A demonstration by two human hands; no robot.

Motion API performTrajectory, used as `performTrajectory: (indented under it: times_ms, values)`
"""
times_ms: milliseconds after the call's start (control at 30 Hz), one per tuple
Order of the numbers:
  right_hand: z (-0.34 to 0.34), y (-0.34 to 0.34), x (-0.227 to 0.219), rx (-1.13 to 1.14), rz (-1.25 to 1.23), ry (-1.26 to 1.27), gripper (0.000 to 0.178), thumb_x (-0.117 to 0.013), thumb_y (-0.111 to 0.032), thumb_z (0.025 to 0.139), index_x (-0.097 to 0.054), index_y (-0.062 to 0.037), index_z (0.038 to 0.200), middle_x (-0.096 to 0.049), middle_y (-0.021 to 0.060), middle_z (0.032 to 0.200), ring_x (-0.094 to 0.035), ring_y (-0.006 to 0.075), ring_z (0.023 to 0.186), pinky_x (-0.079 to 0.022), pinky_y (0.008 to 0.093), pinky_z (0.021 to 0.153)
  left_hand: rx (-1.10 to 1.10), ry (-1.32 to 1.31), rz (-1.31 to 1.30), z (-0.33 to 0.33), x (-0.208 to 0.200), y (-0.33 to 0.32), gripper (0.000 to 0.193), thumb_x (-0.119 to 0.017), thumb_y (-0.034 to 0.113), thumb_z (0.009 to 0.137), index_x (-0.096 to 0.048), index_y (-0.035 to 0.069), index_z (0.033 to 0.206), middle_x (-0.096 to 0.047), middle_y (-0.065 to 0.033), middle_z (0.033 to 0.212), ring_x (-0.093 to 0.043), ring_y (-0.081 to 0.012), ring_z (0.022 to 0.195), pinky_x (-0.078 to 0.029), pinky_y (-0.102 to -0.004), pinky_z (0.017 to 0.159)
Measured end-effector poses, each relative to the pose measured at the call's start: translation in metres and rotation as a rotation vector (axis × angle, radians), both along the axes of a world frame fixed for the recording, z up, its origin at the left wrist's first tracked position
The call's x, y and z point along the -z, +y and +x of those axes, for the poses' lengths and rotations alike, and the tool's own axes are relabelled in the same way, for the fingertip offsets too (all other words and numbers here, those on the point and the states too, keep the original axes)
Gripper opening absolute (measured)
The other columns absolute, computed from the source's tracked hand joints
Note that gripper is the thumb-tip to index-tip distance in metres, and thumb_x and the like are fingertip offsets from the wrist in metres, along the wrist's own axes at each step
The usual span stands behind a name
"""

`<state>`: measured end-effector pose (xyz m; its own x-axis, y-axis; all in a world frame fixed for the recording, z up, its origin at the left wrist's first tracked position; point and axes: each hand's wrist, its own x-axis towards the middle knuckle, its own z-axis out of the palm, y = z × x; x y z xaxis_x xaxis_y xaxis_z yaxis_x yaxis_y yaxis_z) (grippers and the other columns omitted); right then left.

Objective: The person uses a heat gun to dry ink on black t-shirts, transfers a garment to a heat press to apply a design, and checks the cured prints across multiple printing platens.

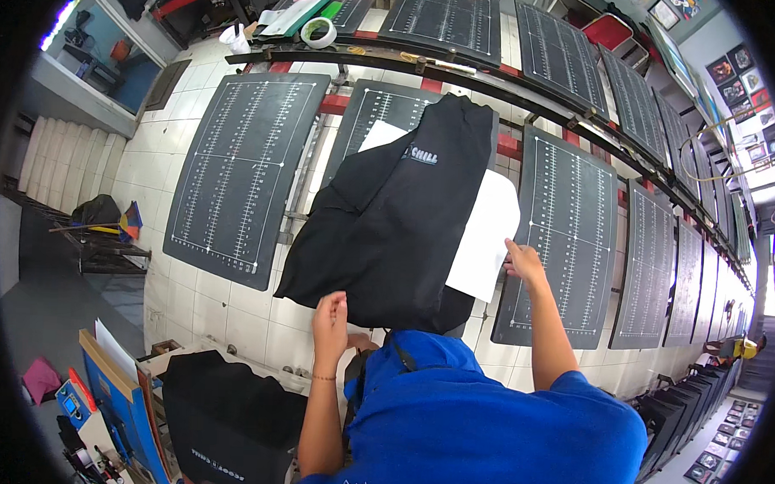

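A black garment (pixel 397 217) with small light lettering lies folded over on a dark ruled board in front of me. At its lower edge is my left hand (pixel 330 321), fingers closed on the cloth of the hem. A white sheet (pixel 487 237) with a rounded corner sticks out from the garment's right side, partly covered by it. My right hand (pixel 523 262) pinches this sheet's right edge between thumb and fingers. Another white piece (pixel 383 136) shows at the garment's upper left.
Dark boards with white ruled lines stand on both sides, a left one (pixel 245 169) and a right one (pixel 567 240). Beyond a rail, a tape roll (pixel 319 33) sits near papers. A second black garment (pixel 228 420) lies behind at lower left, beside a blue-edged frame (pixel 117 403).
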<state>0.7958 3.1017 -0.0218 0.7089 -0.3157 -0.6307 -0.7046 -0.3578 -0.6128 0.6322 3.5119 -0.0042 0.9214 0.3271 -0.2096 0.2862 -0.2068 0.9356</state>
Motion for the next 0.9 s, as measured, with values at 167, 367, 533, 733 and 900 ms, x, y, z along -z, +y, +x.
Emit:
performTrajectory:
  times_ms: [167,367,533,733,900]
  values:
    - [0.001,-0.006,0.027,0.169,0.089,-0.211,0.041,-0.071,-0.024,0.087,-0.06,0.0072,0.109,-0.065,0.0095,0.087,-0.06,0.0127,0.079,-0.047,0.0276,0.062,0.05,-0.112,0.182,0.048,-0.006,-0.025,0.019,-0.055,0.007,0.093,-0.063,0.001,0.109,-0.059,-0.0107,0.112,-0.059,-0.0196,0.092,-0.049,-0.0293,0.08]
    - [0.036,-0.071,-0.124,0.003,-0.129,-0.434,0.021,-0.068,-0.017,0.085,-0.065,0.0016,0.093,-0.062,0.0036,0.075,-0.054,0.0124,0.067,-0.044,0.0322,0.059,0.089,-0.135,0.396,0.042,0.03,-0.006,0.021,-0.057,0.009,0.093,-0.062,0.001,0.113,-0.059,-0.0124,0.118,-0.059,-0.023,0.102,-0.051,-0.0317,0.082]
    - [0.046,-0.078,-0.324,-0.378,-0.833,-0.773,0.035,-0.064,-0.025,0.09,-0.059,0.0058,0.107,-0.063,0.0118,0.095,-0.057,0.0184,0.09,-0.045,0.0335,0.08,0.068,-0.198,0.235,0.037,0.038,0.001,0.024,-0.058,0.01,0.093,-0.061,0.001,0.115,-0.059,-0.0139,0.118,-0.061,-0.0245,0.104,-0.053,-0.0332,0.083]
    - [0.028,0.156,-0.402,-1.101,-0.744,-1.018,0.02,-0.063,-0.006,0.083,-0.056,0.003,0.099,-0.06,0.018,0.082,-0.059,0.0269,0.069,-0.046,0.0358,0.067,-0.039,-0.315,-0.06,0.024,-0.011,0.006,0.022,-0.061,0.013,0.09,-0.064,0.001,0.108,-0.062,-0.0148,0.107,-0.065,-0.0247,0.09,-0.053,-0.0336,0.079]
    - [-0.051,0.389,-0.371,-1.913,-0.319,-0.985,0.018,-0.063,-0.005,0.08,-0.056,0.0003,0.096,-0.062,0.0224,0.081,-0.06,0.042,0.075,-0.046,0.0456,0.07,0.091,-0.226,-0.281,-0.058,-0.018,0.062,0.03,-0.054,0.024,0.099,-0.06,0.002,0.119,-0.063,-0.0112,0.114,-0.062,-0.02,0.105,-0.05,-0.0347,0.092]
